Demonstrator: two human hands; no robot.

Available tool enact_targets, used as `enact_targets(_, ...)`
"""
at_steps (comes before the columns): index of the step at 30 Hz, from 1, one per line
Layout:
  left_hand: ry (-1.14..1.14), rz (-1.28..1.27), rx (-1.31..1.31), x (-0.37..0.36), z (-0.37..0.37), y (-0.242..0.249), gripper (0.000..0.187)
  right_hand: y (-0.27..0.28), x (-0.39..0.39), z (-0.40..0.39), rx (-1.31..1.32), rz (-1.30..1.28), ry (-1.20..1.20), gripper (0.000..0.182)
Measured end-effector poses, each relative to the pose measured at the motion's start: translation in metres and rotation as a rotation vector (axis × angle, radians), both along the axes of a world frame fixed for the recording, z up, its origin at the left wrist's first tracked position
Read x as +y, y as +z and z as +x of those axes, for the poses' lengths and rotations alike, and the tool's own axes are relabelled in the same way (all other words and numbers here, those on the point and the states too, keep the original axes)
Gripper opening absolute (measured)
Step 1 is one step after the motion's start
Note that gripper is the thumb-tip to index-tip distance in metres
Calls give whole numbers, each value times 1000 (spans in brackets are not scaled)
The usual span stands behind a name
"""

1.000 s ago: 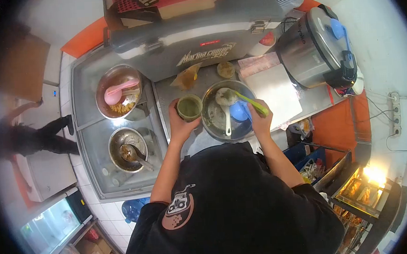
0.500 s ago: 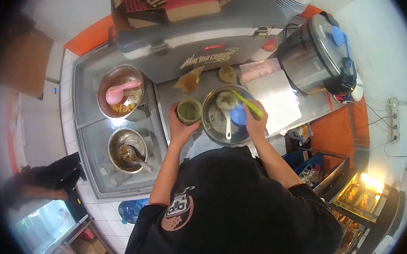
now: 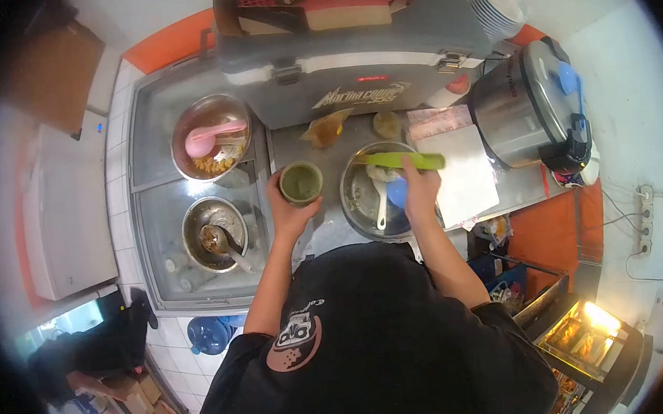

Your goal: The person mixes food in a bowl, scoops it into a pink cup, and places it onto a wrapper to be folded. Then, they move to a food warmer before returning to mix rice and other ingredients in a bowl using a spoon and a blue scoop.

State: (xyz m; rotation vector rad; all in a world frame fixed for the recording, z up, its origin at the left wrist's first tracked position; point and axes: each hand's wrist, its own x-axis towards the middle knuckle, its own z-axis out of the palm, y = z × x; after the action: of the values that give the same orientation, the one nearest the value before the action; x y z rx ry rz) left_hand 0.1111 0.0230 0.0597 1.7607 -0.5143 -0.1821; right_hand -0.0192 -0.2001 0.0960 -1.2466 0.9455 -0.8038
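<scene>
A small green cup (image 3: 301, 183) sits in the person's left hand (image 3: 286, 207), fingers wrapped round it, just left of a metal bowl (image 3: 380, 191) on the steel surface (image 3: 297, 144). The right hand (image 3: 420, 189) pinches a green spatula (image 3: 398, 160), lying level across the bowl's far rim; a white spoon (image 3: 381, 204) and a blue scoop (image 3: 397, 191) lie inside. Food on the blade could drop onto the surface if carried over the gap between bowl and cup. A rice cooker (image 3: 526, 104) stands well to the right.

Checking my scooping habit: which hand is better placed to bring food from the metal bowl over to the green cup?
Probably the right hand: it holds the green spatula above the metal bowl. The left hand is occupied gripping the green cup.
</scene>
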Motion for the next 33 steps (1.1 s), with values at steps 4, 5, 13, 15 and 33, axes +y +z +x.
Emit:
enact_targets(4, 80, -117, 113, 23, 2, 0, 92, -18, 21, 49, -26, 398, 141, 23)
enact_targets(5, 123, -46, 93, 28, 3, 2, 93, -43, 23, 60, -50, 467, 136, 24)
enact_targets(13, 197, 20, 53, 50, 3, -6, 92, -90, -1, 84, 198, 341, 320, 20)
enact_targets(15, 194, 22, 38, 49, 2, -8, 92, -102, -47, 91, 661, -233, 340, 25)
enact_targets(33, 82, -82, 113, 15, 7, -4, 90, -59, -108, 126, 1399, -596, 444, 67)
